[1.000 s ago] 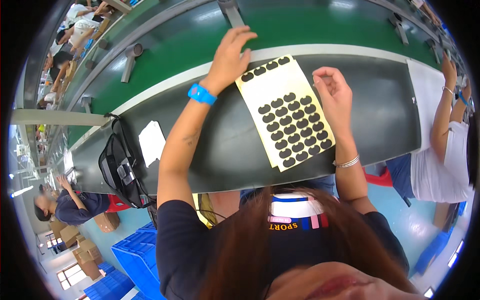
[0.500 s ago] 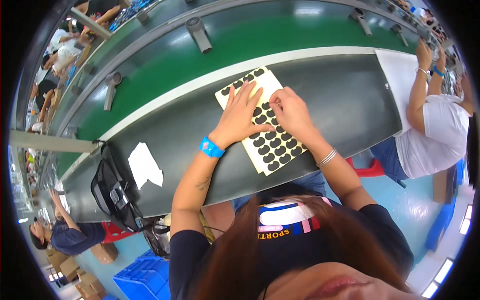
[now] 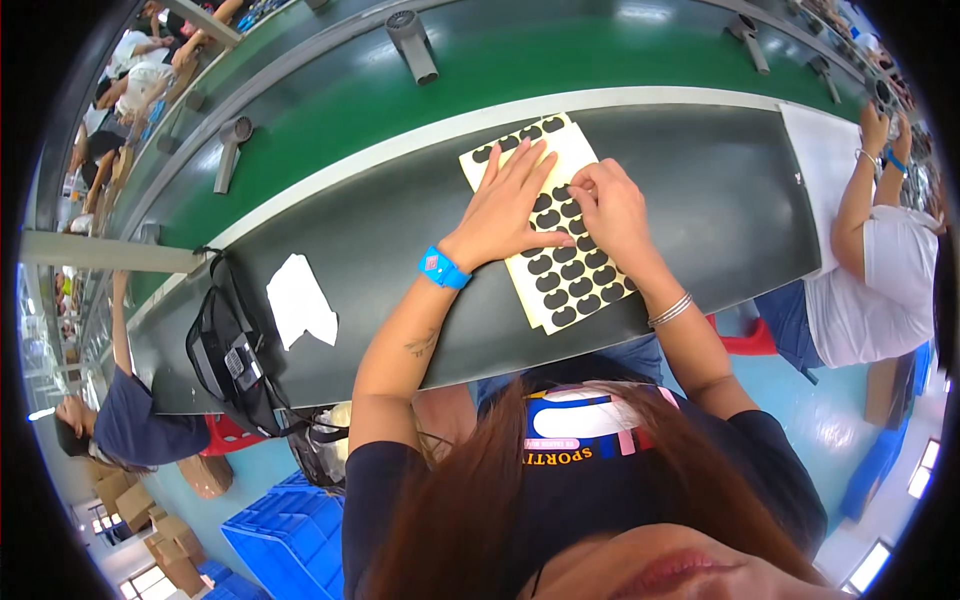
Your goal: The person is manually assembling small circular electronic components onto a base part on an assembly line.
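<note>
A pale yellow sheet of black stickers (image 3: 590, 283) lies slanted on the dark table, on top of at least one more sheet. The stickers are rounded, with notched sides, in rows; a bare strip of backing (image 3: 573, 147) crosses the upper part. Flat across the sheet's left side rests my left hand (image 3: 503, 213), fingers spread and thumb stretched to the right. My right hand (image 3: 612, 208) is over the right edge, thumb and forefinger pinched at a black sticker (image 3: 561, 192) beside the bare strip. How much of that sticker is lifted is hidden by the fingertips.
A white paper (image 3: 302, 305) and a black bag (image 3: 232, 350) lie to the left. Beyond the table's pale rim runs a green conveyor belt (image 3: 520, 70) with grey handheld devices (image 3: 413, 48). Co-workers sit at both sides; a blue crate (image 3: 290, 540) stands on the floor.
The whole view has shifted slightly. My left hand stays spread on the sheet and my right fingers stay pinched by the bare strip. The co-worker at far left has stretched an arm forward.
</note>
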The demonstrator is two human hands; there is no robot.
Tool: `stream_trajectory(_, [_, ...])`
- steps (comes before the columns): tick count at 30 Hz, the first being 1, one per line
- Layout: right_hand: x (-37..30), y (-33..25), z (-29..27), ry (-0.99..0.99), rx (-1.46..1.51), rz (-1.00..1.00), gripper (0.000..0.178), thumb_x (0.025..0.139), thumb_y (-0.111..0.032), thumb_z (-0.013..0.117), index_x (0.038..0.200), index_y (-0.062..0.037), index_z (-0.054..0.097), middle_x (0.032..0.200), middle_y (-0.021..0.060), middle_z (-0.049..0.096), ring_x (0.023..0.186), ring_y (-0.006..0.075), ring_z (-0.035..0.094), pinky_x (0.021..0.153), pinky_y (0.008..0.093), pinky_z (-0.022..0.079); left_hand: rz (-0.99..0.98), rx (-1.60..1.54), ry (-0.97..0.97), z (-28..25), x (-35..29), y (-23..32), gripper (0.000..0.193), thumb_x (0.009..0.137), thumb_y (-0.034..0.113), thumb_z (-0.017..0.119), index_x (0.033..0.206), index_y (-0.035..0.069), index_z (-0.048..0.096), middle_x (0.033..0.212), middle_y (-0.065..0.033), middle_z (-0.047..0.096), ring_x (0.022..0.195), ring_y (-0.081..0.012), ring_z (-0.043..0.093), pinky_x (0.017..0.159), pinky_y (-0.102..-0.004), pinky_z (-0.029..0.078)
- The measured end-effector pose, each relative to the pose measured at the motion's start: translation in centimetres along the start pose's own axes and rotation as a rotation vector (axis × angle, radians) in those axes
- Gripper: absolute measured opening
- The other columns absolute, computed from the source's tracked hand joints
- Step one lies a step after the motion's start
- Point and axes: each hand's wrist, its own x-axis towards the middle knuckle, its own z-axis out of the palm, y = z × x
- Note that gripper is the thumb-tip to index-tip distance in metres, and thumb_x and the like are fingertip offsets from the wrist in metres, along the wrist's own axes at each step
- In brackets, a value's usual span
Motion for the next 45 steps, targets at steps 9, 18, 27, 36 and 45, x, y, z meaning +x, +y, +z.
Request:
stream_trajectory(9, [-0.1, -0.8, -0.4, -0.043, -0.048, 0.033, 0.010, 0.081, -0.008, 0.067, 0.087, -0.0036, 0.061, 0.084, 0.0079, 0.058, 0.068, 0.0210, 0.061, 0.063, 0.0335, 0.047, 0.038, -0.018, -0.007, 0.1, -0.4, -0.5, 0.102, 0.067, 0.069, 0.066, 0.131, -0.006, 0.042, 0.144, -0.0258, 0.033, 0.139, -0.0375, 0.023, 0.113, -0.0539, 0.011])
stream_trajectory(18, [0.4, -0.8, -3.0, -0.135, 0.395, -0.009, 0.009, 0.085, -0.003, 0.062, 0.093, -0.0017, 0.057, 0.083, 0.0043, 0.057, 0.072, 0.0113, 0.056, 0.066, 0.0237, 0.046, 0.029, -0.062, 0.004, -0.2, 0.0, -0.6, 0.100, 0.064, 0.065, 0.071, 0.131, -0.004, 0.044, 0.144, -0.0246, 0.034, 0.139, -0.0374, 0.025, 0.113, -0.0538, 0.012])
stream_trajectory(27, [6.1, 2.5, -1.9, -0.071, 0.135, 0.073, 0.051, 0.079, -0.010, 0.070, 0.122, -0.0019, 0.044, 0.091, 0.0090, 0.063, 0.077, 0.0157, 0.061, 0.071, 0.0287, 0.050, -0.273, -0.048, 0.407, -1.2, -1.2, -1.9, 0.049, 0.078, 0.020, 0.074, 0.119, 0.000, 0.055, 0.133, -0.0199, 0.046, 0.123, -0.0391, 0.043, 0.104, -0.0435, 0.036])
stream_trajectory(36, [7.0, 3.3, -1.8, -0.070, 0.551, 0.207, 0.052, 0.080, 0.002, 0.067, 0.125, -0.0017, 0.039, 0.082, 0.0034, 0.061, 0.068, 0.0076, 0.057, 0.061, 0.0209, 0.046, -0.384, -0.123, 0.391, -1.0, -2.3, -2.6, 0.051, 0.079, 0.026, 0.073, 0.119, 0.001, 0.055, 0.126, -0.0191, 0.055, 0.125, -0.0349, 0.046, 0.101, -0.0414, 0.038])
stream_trajectory(45, [8.5, 3.7, 0.3, -0.074, 0.683, 0.204, 0.055, 0.081, 0.003, 0.065, 0.127, -0.0045, 0.037, 0.082, 0.0034, 0.060, 0.069, 0.0069, 0.055, 0.058, 0.0198, 0.044, -0.485, -0.318, 0.514, -0.9, -3.0, -3.0, 0.056, 0.078, 0.009, 0.071, 0.128, -0.001, 0.047, 0.121, -0.0168, 0.059, 0.113, -0.0247, 0.057, 0.095, -0.0344, 0.044])
